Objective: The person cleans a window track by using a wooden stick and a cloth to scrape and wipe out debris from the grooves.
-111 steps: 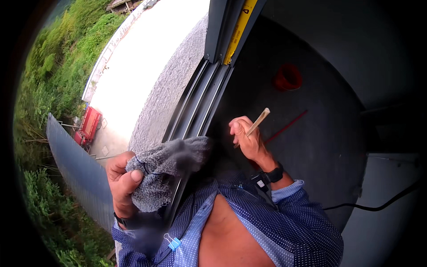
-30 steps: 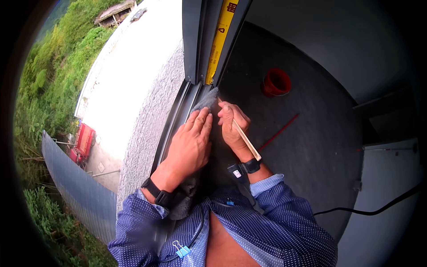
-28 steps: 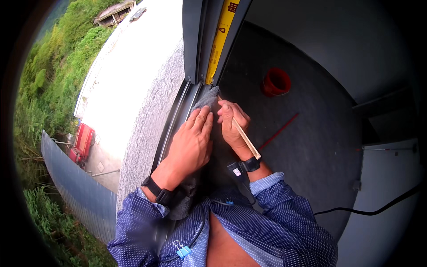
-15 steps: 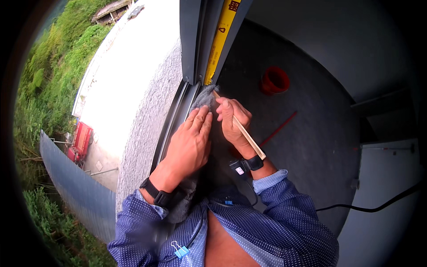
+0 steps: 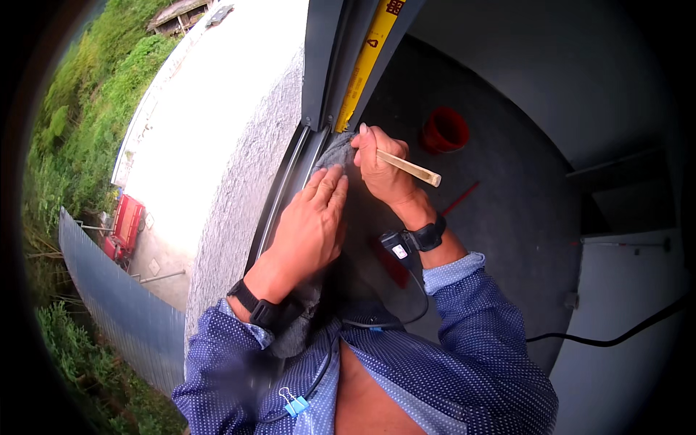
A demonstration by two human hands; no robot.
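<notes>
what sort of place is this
Probably an upper-floor room at a sliding window or door: grooved metal tracks run along its base, a red bucket stands on the dark floor inside, and a red vehicle shows below outside.

Left grip hides some grey cloth, right grip masks one end of the wooden stick!

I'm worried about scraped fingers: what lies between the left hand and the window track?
The head view shows grey cloth between the left hand and the window track; the rest underneath is hidden.
</notes>
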